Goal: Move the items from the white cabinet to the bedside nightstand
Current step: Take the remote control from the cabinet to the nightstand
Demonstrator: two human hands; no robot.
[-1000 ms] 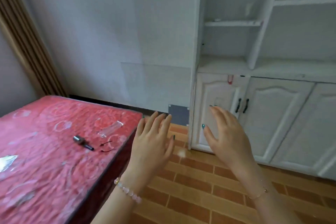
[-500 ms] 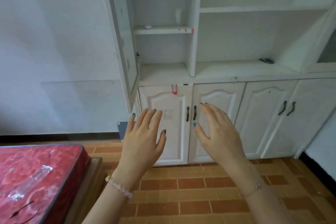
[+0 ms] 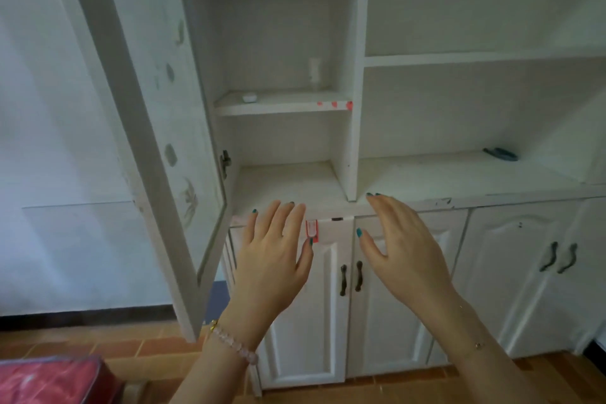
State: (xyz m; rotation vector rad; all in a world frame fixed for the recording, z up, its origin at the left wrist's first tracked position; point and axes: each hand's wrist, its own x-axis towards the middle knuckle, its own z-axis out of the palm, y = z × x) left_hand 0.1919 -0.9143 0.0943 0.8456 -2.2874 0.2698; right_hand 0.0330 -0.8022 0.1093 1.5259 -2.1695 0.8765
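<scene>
entry: white cabinet (image 3: 355, 43), upper door (image 3: 154, 115) hanging open to the left. items awaiting removal: small white case (image 3: 249, 97) lying on the middle shelf (image 3: 282, 106); pale tube (image 3: 314, 70) standing upright at the back of that shelf; dark object (image 3: 500, 154) lying on the counter (image 3: 426, 180), well apart to the right. risks, as judged: a careless reach is likely tipping the upright tube; the open door is sitting just beside the left hand (image 3: 275, 252), inviting a knock; the white case is blending into the shelf and risking being missed. fingers: on left hand and right hand (image 3: 403, 249) alike, fingers (image 3: 278, 218) are spreading wide and straight, holding nothing, hovering before the counter edge; contact cannot be told. nightstand is not showing.
</scene>
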